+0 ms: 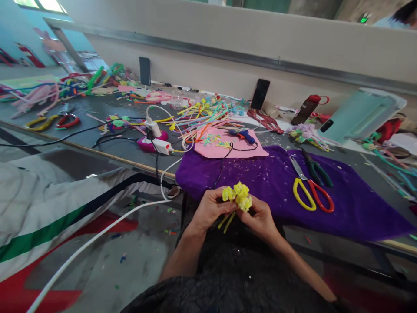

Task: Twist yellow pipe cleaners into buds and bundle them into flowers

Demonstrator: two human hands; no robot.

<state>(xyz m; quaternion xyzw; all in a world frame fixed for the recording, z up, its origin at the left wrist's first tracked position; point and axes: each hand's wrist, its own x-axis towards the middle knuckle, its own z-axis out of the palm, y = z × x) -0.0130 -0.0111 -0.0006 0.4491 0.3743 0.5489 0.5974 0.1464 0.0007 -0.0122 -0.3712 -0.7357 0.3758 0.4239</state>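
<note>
A small bunch of yellow pipe-cleaner flowers (241, 195) is held between my two hands, above my lap at the table's front edge. Its thin yellow-green stems (227, 222) stick out below the fingers. My left hand (212, 208) pinches the bunch from the left, under the flower heads. From the right, my right hand (259, 216) closes on it with thumb and fingers. Beyond the hands lies a purple cloth (260, 174). On it rest scissors (311, 193) with one yellow and one red handle, and dark-green-handled pliers (317, 168).
A blue glue gun (243, 136) lies on pink paper (208, 150); its cord runs toward me. Left are a power strip (153, 142) and a white cable. Pipe cleaners (208, 113), two phones, a bottle (308, 108) and a pale box (365, 115) stand behind. Someone's leg (65, 204) is at left.
</note>
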